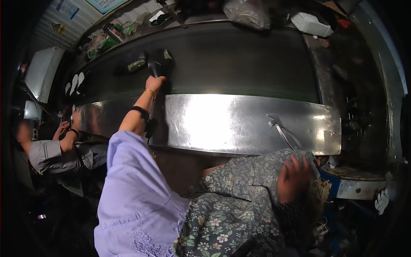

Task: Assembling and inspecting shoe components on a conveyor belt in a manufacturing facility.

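Left hand gripping dark tool, belt

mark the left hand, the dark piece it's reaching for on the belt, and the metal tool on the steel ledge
left hand (154, 82), head view, back of the hand.
dark piece (164, 61), head view, its dark top beside the fingers.
metal tool (280, 128), head view, shaft just below its hooked head.

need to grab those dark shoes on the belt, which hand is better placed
Left, probably. The left hand is stretched out over the conveyor belt, right by the dark shoes. The right hand rests on floral fabric near the body, below the belt.
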A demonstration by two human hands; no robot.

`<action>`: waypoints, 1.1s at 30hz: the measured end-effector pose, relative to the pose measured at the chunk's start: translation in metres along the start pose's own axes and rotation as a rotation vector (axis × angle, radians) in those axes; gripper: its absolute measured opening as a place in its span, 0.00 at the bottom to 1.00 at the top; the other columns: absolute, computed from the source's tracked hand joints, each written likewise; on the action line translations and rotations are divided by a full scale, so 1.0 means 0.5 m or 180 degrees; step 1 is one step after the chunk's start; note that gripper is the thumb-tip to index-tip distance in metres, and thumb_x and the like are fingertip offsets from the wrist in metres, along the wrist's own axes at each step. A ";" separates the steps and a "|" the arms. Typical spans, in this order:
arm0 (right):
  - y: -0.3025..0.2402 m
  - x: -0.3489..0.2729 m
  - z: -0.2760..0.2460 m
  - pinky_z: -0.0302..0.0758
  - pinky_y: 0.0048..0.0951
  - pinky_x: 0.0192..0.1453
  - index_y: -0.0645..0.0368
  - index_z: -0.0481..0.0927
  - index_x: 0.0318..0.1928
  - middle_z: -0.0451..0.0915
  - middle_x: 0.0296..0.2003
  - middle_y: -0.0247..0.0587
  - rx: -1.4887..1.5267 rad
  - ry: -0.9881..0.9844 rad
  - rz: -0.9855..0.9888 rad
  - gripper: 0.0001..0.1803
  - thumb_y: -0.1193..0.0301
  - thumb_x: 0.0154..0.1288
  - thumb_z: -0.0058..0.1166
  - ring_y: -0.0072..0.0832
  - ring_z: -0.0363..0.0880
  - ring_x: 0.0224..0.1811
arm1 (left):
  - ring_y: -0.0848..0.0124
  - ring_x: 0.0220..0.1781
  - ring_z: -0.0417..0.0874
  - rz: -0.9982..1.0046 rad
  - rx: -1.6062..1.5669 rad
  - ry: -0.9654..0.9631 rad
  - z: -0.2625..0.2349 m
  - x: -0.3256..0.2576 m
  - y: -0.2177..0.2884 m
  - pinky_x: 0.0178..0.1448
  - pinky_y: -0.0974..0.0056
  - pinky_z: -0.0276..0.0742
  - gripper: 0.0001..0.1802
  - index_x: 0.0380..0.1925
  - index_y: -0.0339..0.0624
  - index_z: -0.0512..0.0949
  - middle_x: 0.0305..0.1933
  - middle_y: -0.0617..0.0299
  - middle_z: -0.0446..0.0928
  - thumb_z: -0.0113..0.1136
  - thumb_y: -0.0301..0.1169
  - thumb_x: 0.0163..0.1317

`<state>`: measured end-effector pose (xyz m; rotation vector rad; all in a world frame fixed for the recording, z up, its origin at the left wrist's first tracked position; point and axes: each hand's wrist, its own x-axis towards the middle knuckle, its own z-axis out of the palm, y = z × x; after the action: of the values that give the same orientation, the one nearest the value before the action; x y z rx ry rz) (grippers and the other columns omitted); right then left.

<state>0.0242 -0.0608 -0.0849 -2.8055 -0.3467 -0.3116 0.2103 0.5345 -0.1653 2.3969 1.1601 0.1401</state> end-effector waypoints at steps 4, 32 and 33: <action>0.026 -0.021 0.008 0.62 0.52 0.68 0.57 0.83 0.39 0.78 0.56 0.40 0.0312 -0.0024 0.0259 0.07 0.72 0.60 0.57 0.52 0.69 0.63 | 0.63 0.40 0.85 0.0063 -0.2524 -0.1936 -0.046 -0.168 0.048 0.48 0.61 0.81 0.22 0.41 0.32 0.80 0.45 0.51 0.82 0.67 0.39 0.52; 0.050 -0.150 -0.239 0.79 0.32 0.49 0.66 0.79 0.52 0.83 0.45 0.53 0.1969 0.0809 0.0325 0.17 0.73 0.63 0.61 0.43 0.84 0.47 | 0.61 0.62 0.73 0.3497 -0.3301 -0.2969 0.088 -1.086 0.372 0.69 0.60 0.63 0.19 0.57 0.35 0.71 0.57 0.51 0.73 0.43 0.37 0.75; 0.051 -0.175 -0.217 0.77 0.30 0.52 0.65 0.75 0.57 0.83 0.47 0.52 0.2460 0.0783 0.0752 0.21 0.73 0.65 0.59 0.38 0.84 0.49 | 0.60 0.64 0.72 0.4202 -0.3178 -0.2844 0.071 -1.077 0.362 0.70 0.60 0.63 0.22 0.58 0.36 0.70 0.59 0.51 0.72 0.55 0.37 0.68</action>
<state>-0.0710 -0.1365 -0.0119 -1.9955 -0.0505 -0.3657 0.0065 0.0144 -0.0554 1.5318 -0.8151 0.0218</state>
